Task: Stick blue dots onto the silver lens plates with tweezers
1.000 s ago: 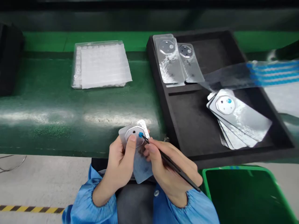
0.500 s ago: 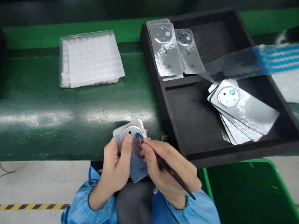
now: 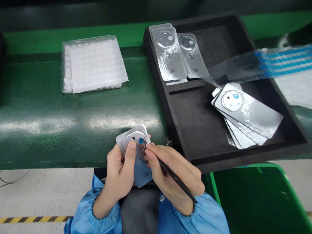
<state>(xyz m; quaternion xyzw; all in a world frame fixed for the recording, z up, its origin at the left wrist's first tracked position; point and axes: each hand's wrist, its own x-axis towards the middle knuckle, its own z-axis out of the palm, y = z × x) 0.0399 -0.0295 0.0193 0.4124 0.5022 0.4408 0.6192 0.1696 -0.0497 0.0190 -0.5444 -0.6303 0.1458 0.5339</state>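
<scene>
**Black tweezers [image 3: 175, 179] on blue spot [image 3: 140, 140]**

Silver film card [image 3: 141, 172] just left of the black foam tray [image 3: 163, 110], long axis toward the chest, clamped by left hand [image 3: 119, 175] fingers; right hand [image 3: 170, 172] fingers together on tweezers, nearer the tray.

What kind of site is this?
Likely a factory small-parts assembly line: a green workbench, a black foam tray of silver plates, and tweezers in a right hand with a blue smock sleeve.
</scene>
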